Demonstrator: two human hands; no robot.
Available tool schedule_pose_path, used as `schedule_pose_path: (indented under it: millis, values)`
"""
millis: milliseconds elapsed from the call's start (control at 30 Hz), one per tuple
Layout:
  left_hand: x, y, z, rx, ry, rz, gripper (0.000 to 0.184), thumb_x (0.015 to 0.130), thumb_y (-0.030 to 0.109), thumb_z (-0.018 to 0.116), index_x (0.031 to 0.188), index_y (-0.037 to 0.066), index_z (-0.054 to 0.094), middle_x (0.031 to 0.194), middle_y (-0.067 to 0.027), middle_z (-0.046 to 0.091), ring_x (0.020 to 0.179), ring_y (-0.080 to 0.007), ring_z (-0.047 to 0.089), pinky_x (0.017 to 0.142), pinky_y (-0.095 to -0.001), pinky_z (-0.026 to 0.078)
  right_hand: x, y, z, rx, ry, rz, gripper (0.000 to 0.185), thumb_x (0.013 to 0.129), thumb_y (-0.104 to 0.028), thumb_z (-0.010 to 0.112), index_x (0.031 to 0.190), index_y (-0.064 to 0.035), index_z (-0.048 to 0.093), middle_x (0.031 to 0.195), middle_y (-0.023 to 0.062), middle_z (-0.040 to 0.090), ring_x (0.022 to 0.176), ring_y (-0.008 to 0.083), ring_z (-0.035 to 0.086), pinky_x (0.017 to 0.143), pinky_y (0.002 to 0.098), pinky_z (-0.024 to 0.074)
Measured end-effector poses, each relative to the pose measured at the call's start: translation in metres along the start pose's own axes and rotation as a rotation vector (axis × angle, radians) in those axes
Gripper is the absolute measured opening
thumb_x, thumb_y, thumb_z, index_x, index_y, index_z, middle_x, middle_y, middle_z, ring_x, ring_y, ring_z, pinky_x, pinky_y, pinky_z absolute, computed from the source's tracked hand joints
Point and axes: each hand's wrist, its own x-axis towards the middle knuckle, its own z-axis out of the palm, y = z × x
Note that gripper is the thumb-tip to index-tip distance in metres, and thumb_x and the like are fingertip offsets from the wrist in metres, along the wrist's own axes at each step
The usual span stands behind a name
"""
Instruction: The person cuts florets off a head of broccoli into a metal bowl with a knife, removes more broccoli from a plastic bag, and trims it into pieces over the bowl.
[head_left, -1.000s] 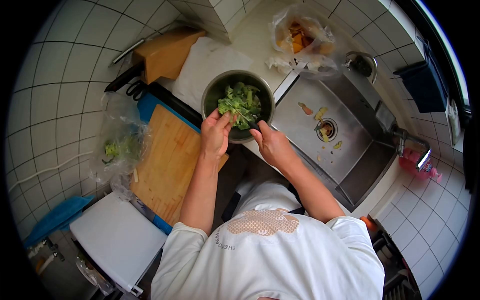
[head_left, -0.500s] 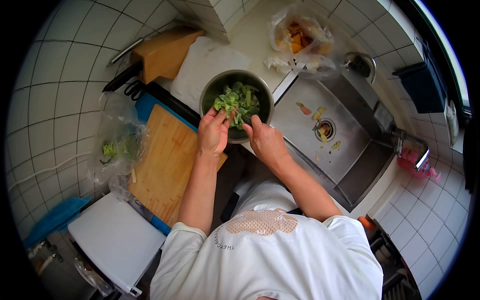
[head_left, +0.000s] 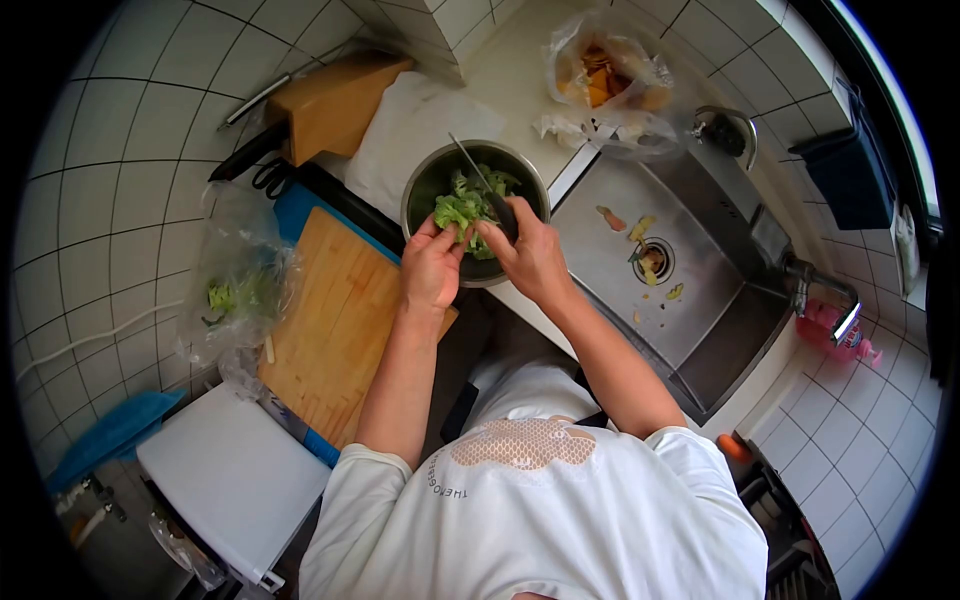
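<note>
Over a steel pot, my left hand is closed on a frilly light green piece of broccoli. My right hand grips the black handle of a small knife. Its blade slants up and to the left, across the pot and past the far rim. The right thumb and fingertips come close to the broccoli; whether they touch it I cannot tell. More green pieces lie inside the pot, partly hidden by the hands and knife.
A sink with peel scraps around its drain is at the right, with a faucet. A wooden cutting board lies left, beside a clear bag of greens. A knife block and a bag of orange scraps stand behind.
The knife has swung up, so its blade now shows above the pot. My right hand has turned and moved slightly up and inward. My left hand still holds the broccoli.
</note>
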Motion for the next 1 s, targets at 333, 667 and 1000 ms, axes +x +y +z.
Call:
schedule_pose_path:
  millis: [333, 667, 1000]
  values:
    - [-0.008, -0.004, 0.001, 0.063, -0.021, -0.023, 0.033, 0.089, -0.003, 0.046, 0.121, -0.002, 0.052, 0.116, -0.0101, 0.058, 0.103, -0.0167, 0.056, 0.090, -0.0287, 0.046, 0.028, 0.021, 0.016, -0.129, 0.235, -0.106, 0.017, 0.079, -0.013, 0.061, 0.083, 0.0012, 0.052, 0.067, 0.0262, 0.058, 0.068, 0.0454, 0.058, 0.059, 0.0504, 0.0460]
    - [-0.005, 0.012, -0.010, 0.000, 0.009, -0.090, 0.020, 0.090, 0.007, 0.047, 0.109, 0.002, 0.052, 0.107, -0.0118, 0.061, 0.095, -0.0228, 0.062, 0.080, -0.0300, 0.052, 0.027, 0.027, -0.001, -0.164, 0.040, 0.003, 0.027, 0.084, -0.023, 0.063, 0.099, -0.0013, 0.055, 0.067, 0.0181, 0.060, 0.064, 0.0320, 0.060, 0.059, 0.0401, 0.0467]
    - [-0.004, 0.015, 0.001, 0.074, 0.061, -0.080, 0.026, 0.091, 0.012, 0.047, 0.114, 0.002, 0.051, 0.104, -0.0084, 0.061, 0.088, -0.0187, 0.062, 0.073, -0.0293, 0.053, -0.012, 0.019, -0.005, -0.144, -0.210, -0.108, 0.026, 0.090, -0.029, 0.055, 0.100, -0.0052, 0.053, 0.071, 0.0210, 0.060, 0.069, 0.0401, 0.060, 0.058, 0.0465, 0.0453]
